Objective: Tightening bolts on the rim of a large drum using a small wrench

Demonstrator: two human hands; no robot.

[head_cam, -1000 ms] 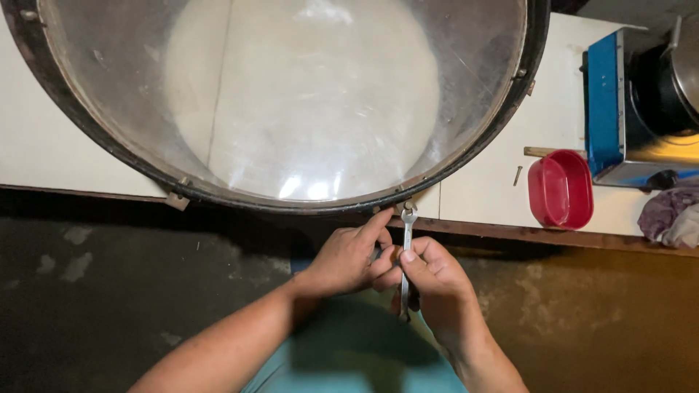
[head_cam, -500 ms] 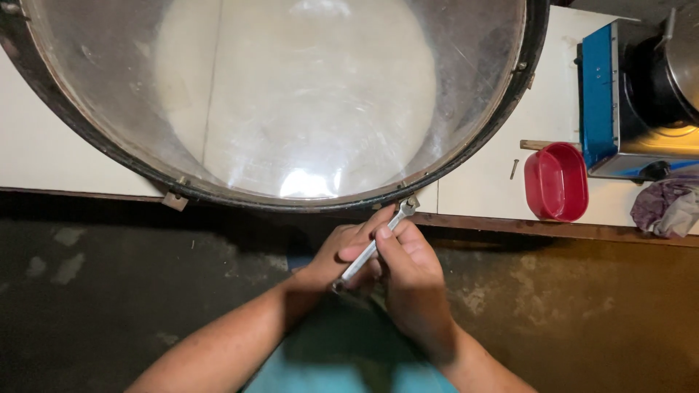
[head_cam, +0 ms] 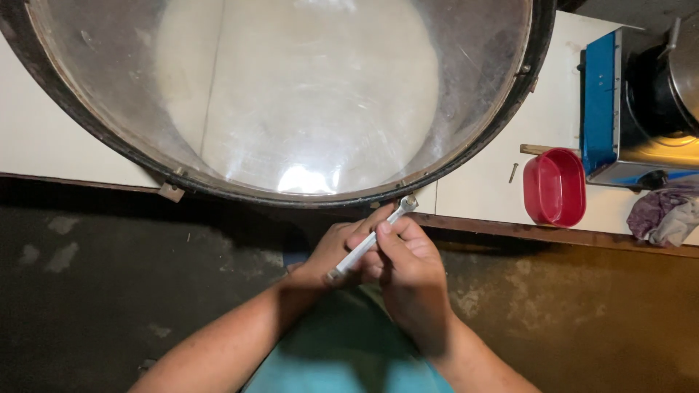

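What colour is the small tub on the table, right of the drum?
Red. The tub shows clearly in the head view, beside the blue box.

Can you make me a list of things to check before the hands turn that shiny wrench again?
1. Wrench gripped: ok, the right hand wraps its handle.
2. Left hand helping: ok, it sits against the wrench's lower end.
3. Wrench head on a bolt at the drum rim: cannot tell, the head only reaches the rim's edge.
4. Drum steady on the white table: cannot tell; it overhangs the edge.
5. Loose screw out of the way: ok, it lies beside the red tub.
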